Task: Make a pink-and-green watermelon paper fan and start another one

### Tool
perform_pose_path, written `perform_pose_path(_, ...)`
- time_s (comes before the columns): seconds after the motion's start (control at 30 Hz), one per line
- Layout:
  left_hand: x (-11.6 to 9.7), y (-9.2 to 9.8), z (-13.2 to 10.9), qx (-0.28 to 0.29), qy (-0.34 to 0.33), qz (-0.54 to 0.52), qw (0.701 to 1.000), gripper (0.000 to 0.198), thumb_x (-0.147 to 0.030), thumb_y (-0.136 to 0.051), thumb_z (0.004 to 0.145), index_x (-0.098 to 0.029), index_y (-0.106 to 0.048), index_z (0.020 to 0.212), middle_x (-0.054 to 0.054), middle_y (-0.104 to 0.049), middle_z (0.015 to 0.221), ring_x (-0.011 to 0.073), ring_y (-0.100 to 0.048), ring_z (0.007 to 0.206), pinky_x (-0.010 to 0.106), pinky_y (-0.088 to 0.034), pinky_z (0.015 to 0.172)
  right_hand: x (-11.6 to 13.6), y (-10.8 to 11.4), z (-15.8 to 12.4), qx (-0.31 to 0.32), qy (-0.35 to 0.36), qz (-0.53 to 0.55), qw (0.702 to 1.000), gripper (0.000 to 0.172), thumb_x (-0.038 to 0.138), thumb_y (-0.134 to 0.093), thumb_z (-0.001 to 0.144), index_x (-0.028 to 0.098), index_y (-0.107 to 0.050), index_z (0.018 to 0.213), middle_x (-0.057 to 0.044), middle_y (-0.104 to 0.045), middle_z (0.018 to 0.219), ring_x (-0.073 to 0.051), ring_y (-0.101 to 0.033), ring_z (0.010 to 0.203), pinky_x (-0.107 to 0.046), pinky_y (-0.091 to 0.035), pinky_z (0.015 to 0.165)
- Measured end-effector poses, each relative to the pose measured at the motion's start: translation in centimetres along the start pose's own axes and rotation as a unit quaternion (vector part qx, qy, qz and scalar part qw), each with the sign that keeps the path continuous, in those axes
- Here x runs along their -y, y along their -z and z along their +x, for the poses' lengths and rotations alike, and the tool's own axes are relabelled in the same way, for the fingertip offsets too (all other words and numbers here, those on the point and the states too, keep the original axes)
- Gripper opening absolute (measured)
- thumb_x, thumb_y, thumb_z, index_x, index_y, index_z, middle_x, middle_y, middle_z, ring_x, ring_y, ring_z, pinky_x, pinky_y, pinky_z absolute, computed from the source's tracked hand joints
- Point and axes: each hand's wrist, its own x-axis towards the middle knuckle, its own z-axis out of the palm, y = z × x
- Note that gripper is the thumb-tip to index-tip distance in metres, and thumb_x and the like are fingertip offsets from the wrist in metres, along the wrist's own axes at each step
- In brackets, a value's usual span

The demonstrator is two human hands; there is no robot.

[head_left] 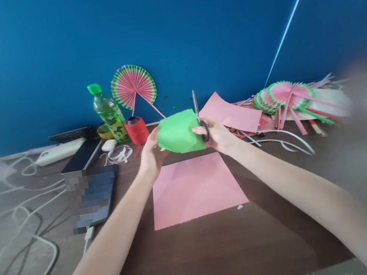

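Observation:
Above the table, a green paper sheet is held up between both hands. Its left edge is gripped by my left hand, whose fingers are partly hidden behind it. My right hand pinches the sheet's right edge and also holds scissors by the dark handles, blades pointing up. Below, a pink paper sheet lies flat on the brown table.
Behind stand a green bottle, a red thread spool and a round pink-green fan. More fans and pink paper lie right. A phone, power banks and cables lie left.

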Motion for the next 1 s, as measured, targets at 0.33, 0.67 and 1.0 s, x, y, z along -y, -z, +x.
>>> perform_pose_path(0.33, -1.7, 1.0, 0.6, 0.018, 0.04, -0.047, 0.998, 0.037, 0.0, -0.058, 0.067, -0.02, -0.058, 0.098, 0.002, -0.069, 0.095, 0.0212, -0.064, 0.096, 0.037, -0.049, 0.091, -0.6, 0.8, -0.2, 0.124, -0.005, -0.034, 0.992, 0.035, 0.045, -0.07, 0.064, 0.02, -0.051, 0.08, 0.007, -0.051, 0.057, -0.009, -0.052, 0.049, -0.021, -0.043, 0.042)
perform_pose_path(0.67, -1.9, 1.8, 1.5, -0.022, -0.033, -0.061, 0.997, 0.044, -0.001, -0.054, 0.071, -0.021, -0.056, 0.11, 0.003, -0.07, 0.096, 0.0215, -0.061, 0.104, 0.038, -0.047, 0.096, -1.7, 0.6, -0.7, 0.202, 0.034, -0.194, 0.959, 0.043, 0.06, -0.055, 0.073, 0.019, -0.046, 0.08, 0.002, -0.056, 0.068, -0.011, -0.057, 0.06, -0.021, -0.041, 0.049)
perform_pose_path(1.0, -1.4, 2.2, 1.7, -0.024, -0.022, -0.042, 0.999, 0.039, -0.001, -0.055, 0.068, -0.019, -0.059, 0.102, 0.003, -0.071, 0.096, 0.0211, -0.064, 0.097, 0.037, -0.049, 0.093, -1.5, 0.5, -0.8, 0.168, 0.077, -0.256, 0.949, 0.039, 0.054, -0.059, 0.072, 0.019, -0.047, 0.082, 0.004, -0.053, 0.061, -0.008, -0.053, 0.053, -0.021, -0.04, 0.047)
